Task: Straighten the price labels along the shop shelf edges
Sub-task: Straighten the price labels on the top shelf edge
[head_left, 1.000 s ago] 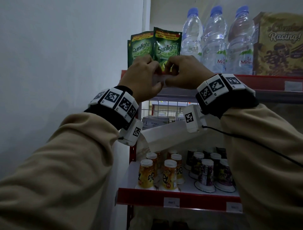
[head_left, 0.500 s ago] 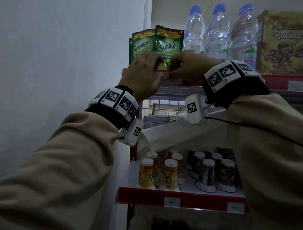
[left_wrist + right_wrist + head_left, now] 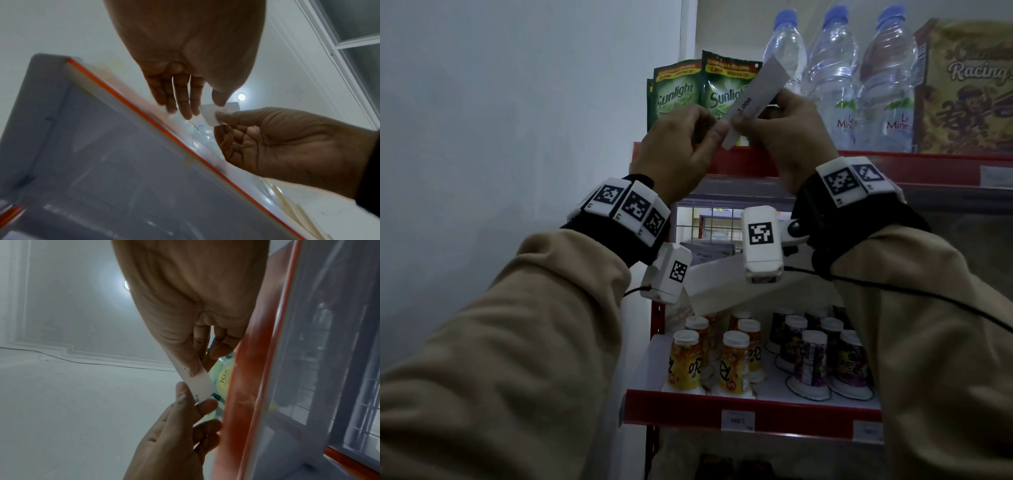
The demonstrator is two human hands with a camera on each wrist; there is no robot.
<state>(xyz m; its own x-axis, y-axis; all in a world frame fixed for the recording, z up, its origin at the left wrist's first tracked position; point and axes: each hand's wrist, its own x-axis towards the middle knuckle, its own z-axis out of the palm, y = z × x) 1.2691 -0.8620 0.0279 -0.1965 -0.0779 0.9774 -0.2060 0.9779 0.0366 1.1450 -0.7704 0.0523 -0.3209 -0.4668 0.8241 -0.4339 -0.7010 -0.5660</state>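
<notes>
A white paper price label (image 3: 753,99) is off the rail and tilts up to the right in front of the green Sunlight sachets (image 3: 678,96). My left hand (image 3: 717,132) pinches its lower end between thumb and index finger. My right hand (image 3: 751,118) pinches it near the middle. The right wrist view shows the label (image 3: 200,384) under my right thumb, with my left hand (image 3: 197,400) gripping its tip. In the left wrist view the label (image 3: 209,116) sits between my left hand (image 3: 203,107) and my right hand (image 3: 220,118). The red top shelf edge (image 3: 739,164) runs just below both hands.
Water bottles (image 3: 835,78) and a cereal box (image 3: 969,89) stand on the top shelf, with another label (image 3: 996,176) on its edge at the right. Small drink bottles (image 3: 732,363) fill the lower shelf, whose red edge carries a label (image 3: 738,420). A white wall (image 3: 517,137) is at the left.
Both hands worked at the top shelf edge before. The label has since come out of the rail and now stands tilted above it, held by both hands, which have risen slightly.
</notes>
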